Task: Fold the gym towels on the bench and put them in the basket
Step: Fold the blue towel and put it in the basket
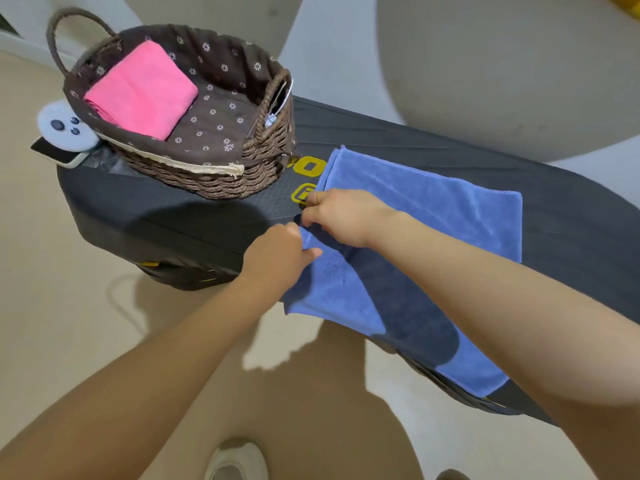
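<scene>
- The left hand (280, 252) pinched the near left corner of the blue towel (436, 216), thumb and fingers closed on the cloth, which was lifted a little off the bench (381, 133) there.
- The right hand (341, 214) sat just beyond and right of that pinch, fingers curled down on the same left edge; how firmly it held the cloth could not be told. A ring showed on one finger.
- From the two hands the towel spread away to the right, flat on the dark bench, its near part hanging over the bench edge.
- Beyond and left of the hands stood the wicker basket (214, 174) on the bench end, apart from the towel.
- Inside it lay a folded pink towel (142, 90), against the left side of the flowered lining.
- Left of the basket, touching it, lay a white controller (65, 128) on a phone (55, 152).
</scene>
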`<control>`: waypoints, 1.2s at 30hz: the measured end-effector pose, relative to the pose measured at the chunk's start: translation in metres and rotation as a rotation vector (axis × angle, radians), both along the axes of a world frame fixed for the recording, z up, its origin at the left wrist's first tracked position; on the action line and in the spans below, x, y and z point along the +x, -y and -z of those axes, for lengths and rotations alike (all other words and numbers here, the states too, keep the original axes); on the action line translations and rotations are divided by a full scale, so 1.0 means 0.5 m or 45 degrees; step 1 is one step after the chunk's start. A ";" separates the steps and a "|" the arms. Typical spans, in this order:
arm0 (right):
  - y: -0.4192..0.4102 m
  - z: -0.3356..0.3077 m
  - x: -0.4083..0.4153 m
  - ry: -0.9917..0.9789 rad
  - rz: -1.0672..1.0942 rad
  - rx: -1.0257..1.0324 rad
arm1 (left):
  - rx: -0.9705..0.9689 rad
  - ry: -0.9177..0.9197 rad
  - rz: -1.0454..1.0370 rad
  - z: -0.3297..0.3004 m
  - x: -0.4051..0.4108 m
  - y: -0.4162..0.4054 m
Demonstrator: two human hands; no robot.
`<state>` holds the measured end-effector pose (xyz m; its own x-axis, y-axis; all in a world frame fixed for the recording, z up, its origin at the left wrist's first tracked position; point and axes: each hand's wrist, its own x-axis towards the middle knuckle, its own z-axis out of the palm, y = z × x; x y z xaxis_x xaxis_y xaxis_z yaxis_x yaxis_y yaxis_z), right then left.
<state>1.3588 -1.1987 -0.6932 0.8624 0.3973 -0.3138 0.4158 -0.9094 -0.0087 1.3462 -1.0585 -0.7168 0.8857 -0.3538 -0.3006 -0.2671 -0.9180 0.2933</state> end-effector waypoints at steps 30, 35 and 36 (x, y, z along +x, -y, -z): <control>0.064 0.001 0.084 0.127 0.334 -0.017 | -0.211 -0.225 -0.132 -0.016 0.045 -0.041; 0.061 0.012 0.122 0.374 0.399 -0.120 | -0.259 -0.316 -0.179 -0.012 0.052 -0.039; 0.057 0.016 0.128 0.405 0.433 -0.073 | -0.275 -0.328 -0.190 -0.012 0.054 -0.041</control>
